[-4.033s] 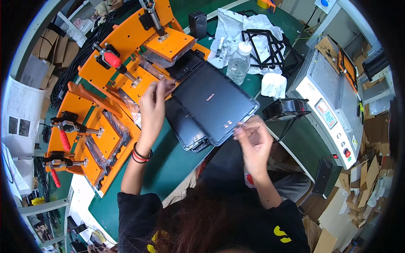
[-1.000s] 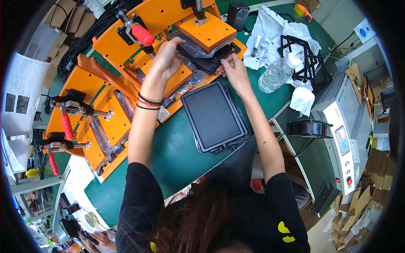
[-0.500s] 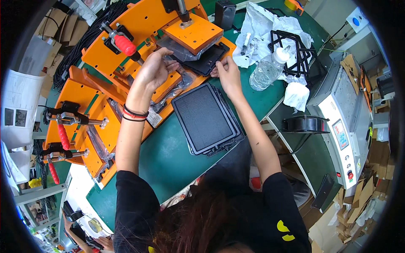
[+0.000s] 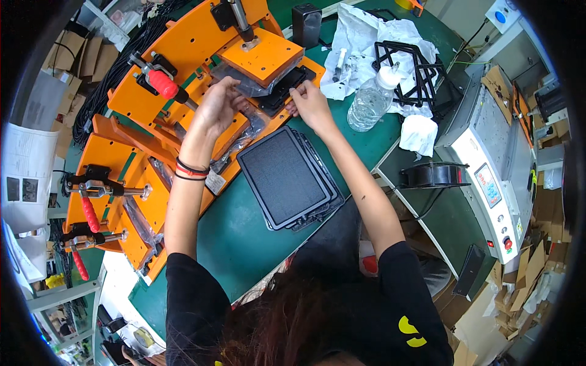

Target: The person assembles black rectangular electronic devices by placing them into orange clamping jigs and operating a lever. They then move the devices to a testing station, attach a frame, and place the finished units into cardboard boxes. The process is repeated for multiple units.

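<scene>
A black plastic part (image 4: 284, 91) lies under the orange press plate (image 4: 261, 56) of a clamping jig, its right end sticking out. My right hand (image 4: 311, 107) is at that part's near right edge, thumb and fingers closed on the rim. My left hand (image 4: 217, 108) hovers at the left of the press plate, fingers loosely curved and apart, beside clear plastic film (image 4: 247, 79) hanging under the plate. Nothing shows in its palm; its fingertips are partly hidden. A stack of black framed mesh panels (image 4: 284, 177) sits on the green table in front of the jig.
Red-handled toggle clamps (image 4: 162, 84) stand up on the orange jig. Right of it are a clear bottle (image 4: 369, 104), black lattice frames (image 4: 412, 73) on white paper and a crumpled wipe (image 4: 418, 134). A small fan (image 4: 434, 175) and a machine with a control panel (image 4: 488, 183) stand further right.
The view has shifted a little. The flat black panel face under the press plate shows less now, and a ribbed black surface shows there. Both hands remain by the press.
</scene>
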`<state>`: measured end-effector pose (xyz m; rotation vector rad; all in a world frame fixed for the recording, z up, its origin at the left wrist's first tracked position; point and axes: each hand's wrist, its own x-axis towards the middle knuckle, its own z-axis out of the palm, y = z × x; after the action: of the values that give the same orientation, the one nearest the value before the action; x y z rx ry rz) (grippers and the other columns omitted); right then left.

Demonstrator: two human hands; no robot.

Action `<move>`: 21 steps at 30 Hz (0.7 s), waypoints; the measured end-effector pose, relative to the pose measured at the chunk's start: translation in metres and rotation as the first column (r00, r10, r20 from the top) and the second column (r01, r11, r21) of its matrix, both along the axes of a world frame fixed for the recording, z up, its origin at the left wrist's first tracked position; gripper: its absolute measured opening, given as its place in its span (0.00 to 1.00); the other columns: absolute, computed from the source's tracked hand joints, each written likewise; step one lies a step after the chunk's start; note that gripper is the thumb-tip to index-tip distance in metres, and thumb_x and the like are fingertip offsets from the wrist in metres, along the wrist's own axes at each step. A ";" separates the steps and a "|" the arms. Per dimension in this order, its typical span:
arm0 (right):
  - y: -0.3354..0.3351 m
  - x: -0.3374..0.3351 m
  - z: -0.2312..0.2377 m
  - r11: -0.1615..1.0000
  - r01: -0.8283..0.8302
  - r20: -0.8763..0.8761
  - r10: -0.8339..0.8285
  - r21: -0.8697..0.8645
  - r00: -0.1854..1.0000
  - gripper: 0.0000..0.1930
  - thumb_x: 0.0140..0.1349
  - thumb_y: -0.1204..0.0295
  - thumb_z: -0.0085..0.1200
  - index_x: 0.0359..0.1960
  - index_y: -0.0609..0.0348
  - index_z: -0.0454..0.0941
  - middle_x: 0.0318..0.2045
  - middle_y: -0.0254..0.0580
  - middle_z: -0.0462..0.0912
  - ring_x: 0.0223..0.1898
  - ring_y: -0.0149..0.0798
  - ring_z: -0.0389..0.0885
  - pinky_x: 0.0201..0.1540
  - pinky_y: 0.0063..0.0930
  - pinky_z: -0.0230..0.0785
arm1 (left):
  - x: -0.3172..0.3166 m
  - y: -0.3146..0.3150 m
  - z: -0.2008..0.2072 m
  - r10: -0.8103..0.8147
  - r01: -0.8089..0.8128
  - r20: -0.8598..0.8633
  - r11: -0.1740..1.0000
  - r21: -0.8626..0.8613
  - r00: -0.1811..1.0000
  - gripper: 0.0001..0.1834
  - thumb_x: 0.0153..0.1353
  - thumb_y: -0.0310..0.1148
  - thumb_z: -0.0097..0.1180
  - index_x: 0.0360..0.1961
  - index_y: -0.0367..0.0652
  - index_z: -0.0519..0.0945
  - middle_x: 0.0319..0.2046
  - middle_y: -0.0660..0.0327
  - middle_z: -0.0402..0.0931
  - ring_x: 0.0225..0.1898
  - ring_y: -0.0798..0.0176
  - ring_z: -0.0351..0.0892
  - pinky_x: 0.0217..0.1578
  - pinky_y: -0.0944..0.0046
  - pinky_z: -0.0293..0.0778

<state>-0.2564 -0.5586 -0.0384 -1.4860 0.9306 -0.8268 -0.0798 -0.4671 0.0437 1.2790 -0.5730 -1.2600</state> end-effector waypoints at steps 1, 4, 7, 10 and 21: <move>-0.001 -0.001 0.002 1.000 -0.024 -0.042 0.024 0.015 0.999 0.10 0.65 0.69 0.46 0.30 0.64 0.67 0.22 0.46 0.80 0.21 0.33 0.80 0.21 0.23 0.71 | -0.002 0.001 0.000 0.027 -0.026 0.055 1.000 -0.015 0.998 0.07 0.62 0.33 0.46 0.31 0.41 0.70 0.27 0.60 0.70 0.33 0.63 0.70 0.39 0.64 0.67; -0.006 -0.002 0.006 0.988 -0.089 -0.087 0.101 0.129 0.991 0.12 0.65 0.66 0.47 0.29 0.63 0.69 0.22 0.42 0.79 0.20 0.30 0.77 0.21 0.20 0.69 | -0.022 0.006 0.005 0.139 -0.126 0.170 0.988 -0.089 0.976 0.10 0.61 0.33 0.47 0.40 0.39 0.66 0.27 0.62 0.68 0.32 0.65 0.69 0.43 0.65 0.66; -0.019 -0.006 0.011 0.890 -0.172 0.056 0.163 0.422 0.985 0.12 0.64 0.64 0.49 0.29 0.60 0.70 0.21 0.35 0.77 0.20 0.26 0.72 0.23 0.17 0.67 | -0.031 0.012 0.010 0.141 -0.118 0.204 0.985 -0.122 0.969 0.21 0.61 0.32 0.47 0.52 0.34 0.61 0.35 0.58 0.68 0.39 0.64 0.69 0.48 0.64 0.64; -0.018 -0.007 0.015 0.880 -0.205 -0.009 0.231 0.430 0.973 0.12 0.65 0.63 0.48 0.29 0.59 0.70 0.21 0.34 0.76 0.20 0.25 0.72 0.23 0.18 0.67 | -0.029 0.016 -0.001 0.297 -0.194 0.445 0.945 -0.263 0.845 0.30 0.61 0.32 0.47 0.60 0.31 0.53 0.47 0.51 0.65 0.51 0.60 0.66 0.55 0.62 0.60; 0.001 -0.005 -0.002 0.968 -0.077 0.067 0.063 0.240 0.996 0.14 0.63 0.65 0.49 0.26 0.66 0.72 0.21 0.45 0.80 0.19 0.34 0.77 0.23 0.26 0.70 | -0.037 -0.055 0.102 0.752 -0.241 0.596 0.656 -0.715 0.281 0.30 0.64 0.42 0.46 0.58 0.29 0.57 0.56 0.45 0.60 0.57 0.54 0.62 0.58 0.60 0.56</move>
<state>-0.2610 -0.5574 -0.0403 -1.2683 0.8962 -0.6759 -0.1171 -0.5221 0.1457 1.4126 -1.0036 0.2741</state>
